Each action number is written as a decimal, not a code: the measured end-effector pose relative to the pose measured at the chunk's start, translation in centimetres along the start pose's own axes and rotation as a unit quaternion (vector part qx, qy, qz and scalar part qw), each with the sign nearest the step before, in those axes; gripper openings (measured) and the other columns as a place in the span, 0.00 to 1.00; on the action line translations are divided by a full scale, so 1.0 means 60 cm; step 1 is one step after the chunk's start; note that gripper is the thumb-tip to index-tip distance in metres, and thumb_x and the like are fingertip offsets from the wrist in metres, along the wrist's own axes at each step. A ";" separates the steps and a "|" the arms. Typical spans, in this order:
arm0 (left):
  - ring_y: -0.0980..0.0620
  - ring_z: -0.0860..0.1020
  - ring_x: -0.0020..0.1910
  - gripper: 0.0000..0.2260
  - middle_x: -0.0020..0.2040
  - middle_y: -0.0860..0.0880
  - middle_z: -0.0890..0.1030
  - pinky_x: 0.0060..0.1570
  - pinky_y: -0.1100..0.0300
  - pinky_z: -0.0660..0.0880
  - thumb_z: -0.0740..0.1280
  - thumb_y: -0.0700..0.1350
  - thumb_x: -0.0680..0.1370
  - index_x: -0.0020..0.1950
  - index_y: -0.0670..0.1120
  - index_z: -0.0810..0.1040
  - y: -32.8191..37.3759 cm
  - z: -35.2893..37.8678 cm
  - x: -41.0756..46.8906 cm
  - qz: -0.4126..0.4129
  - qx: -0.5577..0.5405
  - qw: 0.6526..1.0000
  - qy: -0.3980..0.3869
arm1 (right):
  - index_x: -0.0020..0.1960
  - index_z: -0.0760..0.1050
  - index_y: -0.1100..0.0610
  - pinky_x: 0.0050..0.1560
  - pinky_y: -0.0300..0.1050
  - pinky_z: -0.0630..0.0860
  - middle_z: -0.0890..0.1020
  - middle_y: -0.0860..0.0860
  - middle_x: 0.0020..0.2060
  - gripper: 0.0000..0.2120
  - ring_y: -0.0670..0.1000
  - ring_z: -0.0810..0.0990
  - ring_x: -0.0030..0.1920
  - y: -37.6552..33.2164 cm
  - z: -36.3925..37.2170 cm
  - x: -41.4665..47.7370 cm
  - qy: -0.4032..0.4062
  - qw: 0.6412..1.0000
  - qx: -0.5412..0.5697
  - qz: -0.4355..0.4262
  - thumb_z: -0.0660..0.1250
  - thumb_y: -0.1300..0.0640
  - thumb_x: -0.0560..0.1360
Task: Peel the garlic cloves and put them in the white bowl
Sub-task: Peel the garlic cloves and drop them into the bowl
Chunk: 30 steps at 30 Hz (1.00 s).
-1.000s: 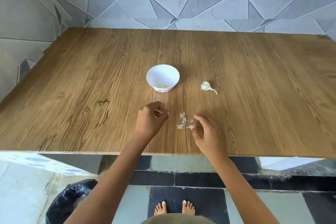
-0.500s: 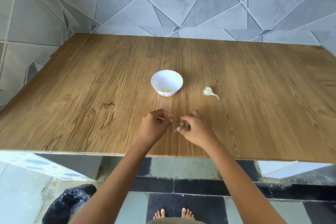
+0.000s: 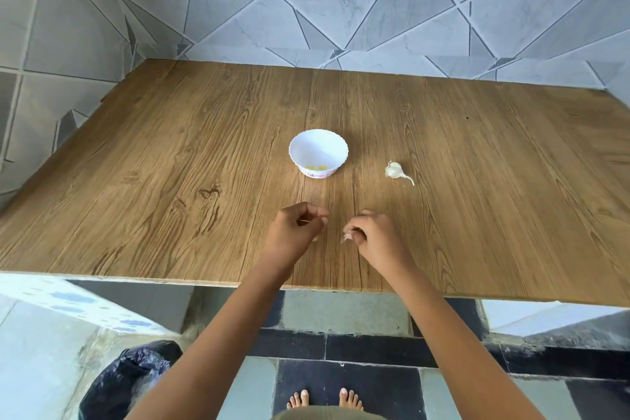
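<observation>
A: Cloves lie peeled in the white bowl, beyond both grips?

B: Some. Right hand pinches skins; left hand is curled, contents unclear. Garlic piece remains on the surface.

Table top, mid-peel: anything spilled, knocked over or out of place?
Nothing stands out. The white bowl sits upright with a few yellowish peeled pieces inside. The leftover garlic lies apart to its right. The right hand has papery skins gathered in its grip; the left hand is closed.
</observation>
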<state>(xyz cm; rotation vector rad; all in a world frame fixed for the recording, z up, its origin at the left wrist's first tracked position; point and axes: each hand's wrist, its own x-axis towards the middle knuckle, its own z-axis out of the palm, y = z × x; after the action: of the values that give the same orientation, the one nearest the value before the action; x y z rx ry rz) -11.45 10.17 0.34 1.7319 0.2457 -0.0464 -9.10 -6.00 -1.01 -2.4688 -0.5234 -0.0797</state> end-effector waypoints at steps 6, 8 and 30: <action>0.48 0.77 0.43 0.13 0.42 0.43 0.79 0.50 0.55 0.75 0.56 0.43 0.82 0.47 0.38 0.77 0.028 0.036 0.001 -0.223 -0.393 0.892 0.007 | 0.45 0.83 0.59 0.40 0.30 0.73 0.81 0.43 0.36 0.05 0.40 0.79 0.37 -0.038 -0.026 0.006 0.061 0.985 0.159 0.017 0.71 0.66 0.71; 0.47 0.77 0.42 0.16 0.42 0.41 0.78 0.47 0.54 0.75 0.54 0.45 0.82 0.46 0.38 0.76 0.040 0.043 0.008 -0.265 -0.458 0.848 -0.002 | 0.46 0.83 0.59 0.41 0.31 0.75 0.82 0.45 0.37 0.07 0.42 0.80 0.37 -0.055 -0.027 0.008 0.082 0.984 0.155 -0.008 0.71 0.67 0.70; 0.51 0.76 0.23 0.23 0.26 0.44 0.77 0.33 0.59 0.74 0.50 0.44 0.82 0.35 0.37 0.76 0.057 0.054 0.025 -0.285 -0.532 0.797 0.020 | 0.46 0.83 0.57 0.43 0.44 0.79 0.84 0.50 0.43 0.09 0.50 0.83 0.43 -0.060 -0.018 0.019 0.104 0.989 0.063 -0.084 0.71 0.67 0.68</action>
<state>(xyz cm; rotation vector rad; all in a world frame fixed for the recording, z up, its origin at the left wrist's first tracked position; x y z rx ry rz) -9.01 6.65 2.83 0.4825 0.6724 -0.2614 -9.37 -3.59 2.07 -2.2569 -0.6234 -0.3576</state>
